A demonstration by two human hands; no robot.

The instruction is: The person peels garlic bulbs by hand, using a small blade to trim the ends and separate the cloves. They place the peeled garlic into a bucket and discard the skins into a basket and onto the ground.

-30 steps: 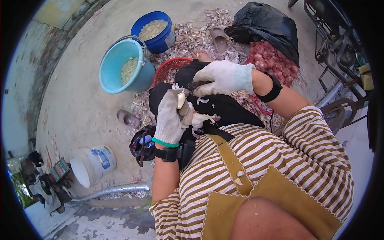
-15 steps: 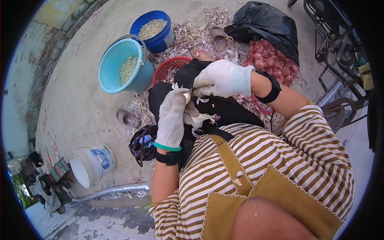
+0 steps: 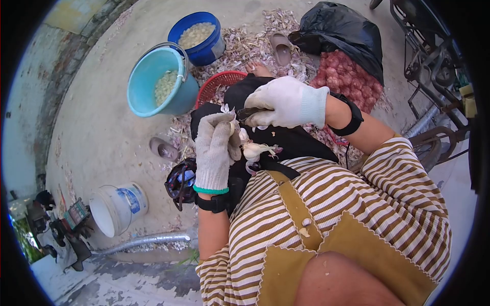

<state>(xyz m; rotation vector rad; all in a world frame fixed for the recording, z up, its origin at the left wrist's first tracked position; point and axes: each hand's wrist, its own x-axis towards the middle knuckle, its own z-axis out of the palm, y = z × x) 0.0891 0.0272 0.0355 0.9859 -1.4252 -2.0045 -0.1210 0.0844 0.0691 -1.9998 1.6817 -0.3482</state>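
My left hand (image 3: 213, 148), in a whitish knit glove with a green cuff edge, is closed on a garlic clove (image 3: 233, 127) that mostly hides behind its fingers. My right hand (image 3: 283, 103), gloved in white, pinches a small dark blade-like tool (image 3: 246, 113) close to the clove; its handle is hidden. Thin skin (image 3: 227, 108) sticks up by the left fingertips. A partly broken garlic bulb (image 3: 255, 149) with its stalk lies on the dark cloth over my lap, just right of my left hand.
Ahead stand a turquoise bucket (image 3: 137, 84) and a blue bucket (image 3: 217, 38), both holding peeled cloves, beside a red basket (image 3: 206, 92). A red net sack of garlic (image 3: 344, 76) sits under black plastic (image 3: 342, 28). A white bucket (image 3: 112, 211) lies tipped at left. Skins litter the floor.
The left fingers have closed further over the clove and moved slightly left, uncovering more of the garlic bulb on my lap. My right hand has shifted slightly, still beside the clove.
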